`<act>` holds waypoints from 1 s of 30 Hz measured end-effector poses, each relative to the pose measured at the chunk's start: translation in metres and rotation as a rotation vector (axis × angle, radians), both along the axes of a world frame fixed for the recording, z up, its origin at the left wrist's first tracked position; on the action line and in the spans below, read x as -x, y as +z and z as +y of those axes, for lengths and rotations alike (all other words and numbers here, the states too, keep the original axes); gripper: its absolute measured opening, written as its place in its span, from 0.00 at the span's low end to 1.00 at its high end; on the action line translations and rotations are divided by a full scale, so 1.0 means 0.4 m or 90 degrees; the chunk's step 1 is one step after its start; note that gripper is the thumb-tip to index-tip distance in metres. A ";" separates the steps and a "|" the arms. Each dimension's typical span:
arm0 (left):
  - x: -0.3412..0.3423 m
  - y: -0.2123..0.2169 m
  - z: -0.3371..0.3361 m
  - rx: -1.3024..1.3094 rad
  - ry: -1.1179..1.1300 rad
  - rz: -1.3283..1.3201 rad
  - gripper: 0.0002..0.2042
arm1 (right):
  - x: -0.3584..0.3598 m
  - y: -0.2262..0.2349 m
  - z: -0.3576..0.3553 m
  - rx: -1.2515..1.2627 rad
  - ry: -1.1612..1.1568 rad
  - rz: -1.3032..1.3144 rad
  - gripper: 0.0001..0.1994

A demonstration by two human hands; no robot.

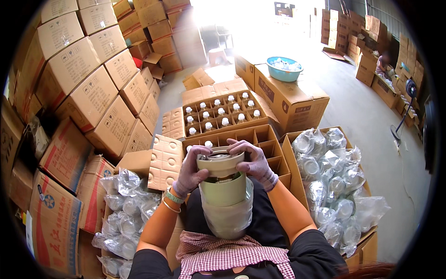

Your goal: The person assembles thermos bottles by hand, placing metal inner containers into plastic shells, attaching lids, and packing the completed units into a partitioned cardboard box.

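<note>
Both my hands wear thin pale-purple gloves. My left hand (191, 173) grips the left side of a cream round top piece (220, 163), its thumb against the side. My right hand (254, 163) holds the opposite side, fingers curled over the rim. Dark and shiny parts show inside this piece; I cannot make out what they are. Directly beneath it is a pale-green cylinder (224, 191), upright between my legs, its lower part wrapped in clear plastic. A narrow gap with something metallic shows between the two.
Ahead stand a divided carton (260, 139) and another with white-capped bottles (218, 111). Plastic-wrapped clear items fill boxes at my left (125, 218) and right (332, 181). A blue basin (284, 69) sits on a carton. Stacked cartons (83, 69) rise at left; a fan (404, 107) stands far right.
</note>
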State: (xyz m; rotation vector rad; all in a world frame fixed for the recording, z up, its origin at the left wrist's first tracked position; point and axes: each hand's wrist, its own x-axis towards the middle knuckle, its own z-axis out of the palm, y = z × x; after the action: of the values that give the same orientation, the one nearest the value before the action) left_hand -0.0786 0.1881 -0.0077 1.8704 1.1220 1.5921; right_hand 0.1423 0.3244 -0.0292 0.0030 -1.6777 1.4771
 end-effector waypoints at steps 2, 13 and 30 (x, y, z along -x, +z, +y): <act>-0.022 0.005 -0.019 -0.069 0.027 -0.017 0.30 | -0.009 0.027 -0.019 -0.092 -0.012 0.013 0.28; -0.080 0.029 -0.037 -0.173 0.094 0.100 0.24 | -0.044 0.002 -0.029 -0.089 -0.016 0.077 0.33; -0.296 0.071 -0.085 -0.118 0.486 0.485 0.23 | 0.179 -0.213 0.006 0.545 0.475 0.301 0.21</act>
State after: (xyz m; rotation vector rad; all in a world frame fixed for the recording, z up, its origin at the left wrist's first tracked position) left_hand 0.0400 0.1541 0.0207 2.4345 2.2938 1.3369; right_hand 0.0709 0.3266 -0.1144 0.5127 -0.5712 2.4132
